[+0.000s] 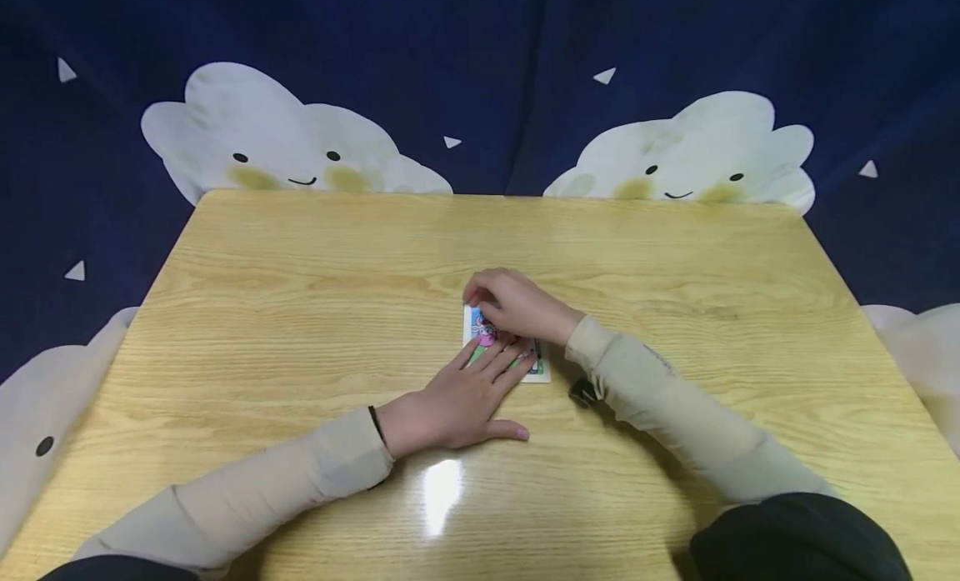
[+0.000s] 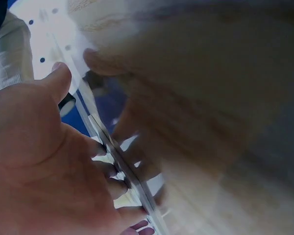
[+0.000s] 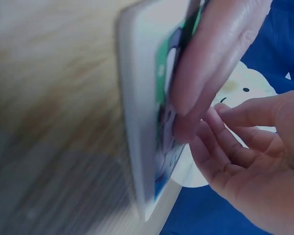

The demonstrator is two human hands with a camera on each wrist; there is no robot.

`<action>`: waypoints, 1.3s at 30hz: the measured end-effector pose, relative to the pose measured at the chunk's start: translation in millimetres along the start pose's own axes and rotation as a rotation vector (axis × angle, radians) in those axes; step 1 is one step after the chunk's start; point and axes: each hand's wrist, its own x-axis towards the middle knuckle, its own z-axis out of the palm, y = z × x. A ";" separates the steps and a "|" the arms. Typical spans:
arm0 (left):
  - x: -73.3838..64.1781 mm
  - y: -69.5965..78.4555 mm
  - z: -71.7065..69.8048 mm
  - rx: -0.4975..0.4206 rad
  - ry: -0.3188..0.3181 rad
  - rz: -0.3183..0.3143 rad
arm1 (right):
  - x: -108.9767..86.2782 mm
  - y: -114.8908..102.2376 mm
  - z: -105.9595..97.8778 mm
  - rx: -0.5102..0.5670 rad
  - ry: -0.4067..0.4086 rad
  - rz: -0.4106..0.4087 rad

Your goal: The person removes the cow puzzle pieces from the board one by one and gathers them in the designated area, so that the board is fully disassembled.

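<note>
A small, flat picture board (image 1: 543, 376) with a white border and a coloured cartoon print lies on the wooden table. My left hand (image 1: 468, 398) rests on its near part with straight, slightly spread fingers, the thumb out to the side over the table. In the right wrist view, left fingers (image 3: 201, 78) press on the printed face. My right hand (image 1: 517, 302) is at the board's far left corner, its fingers (image 3: 230, 142) curled and thumb close to the index finger. Whether anything is between those fingertips is hidden. Both hands cover much of the print.
The wooden table (image 1: 300, 281) reaches back to a dark blue curtain (image 1: 495, 56) printed with smiling clouds. A small black device (image 1: 582, 392) sits under the right wrist. Light glares off the table near the left forearm.
</note>
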 end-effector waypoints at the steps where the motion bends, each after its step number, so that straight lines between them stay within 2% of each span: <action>1: 0.0 -0.1 -0.1 0.002 0.002 0.005 | 1.8 -1.2 0.3 -0.008 0.000 0.002; 10: 1.2 -2.0 1.7 0.004 -0.017 0.007 | 9.6 -1.0 2.5 -0.069 -0.016 -0.029; 20: 1.7 -2.6 2.0 -0.001 -0.049 -0.005 | 15.5 5.2 1.6 0.028 -0.020 -0.022; 30: 1.6 -2.0 0.5 0.027 -0.017 0.005 | 16.1 10.3 -2.1 0.089 -0.032 -0.005; 36: 3.4 -2.8 1.6 0.019 -0.021 -0.025 | 15.9 11.3 -2.6 0.102 -0.033 -0.011; 39: 3.8 -1.2 1.0 0.029 0.005 -0.034 | 15.4 11.4 -2.4 0.107 -0.042 -0.008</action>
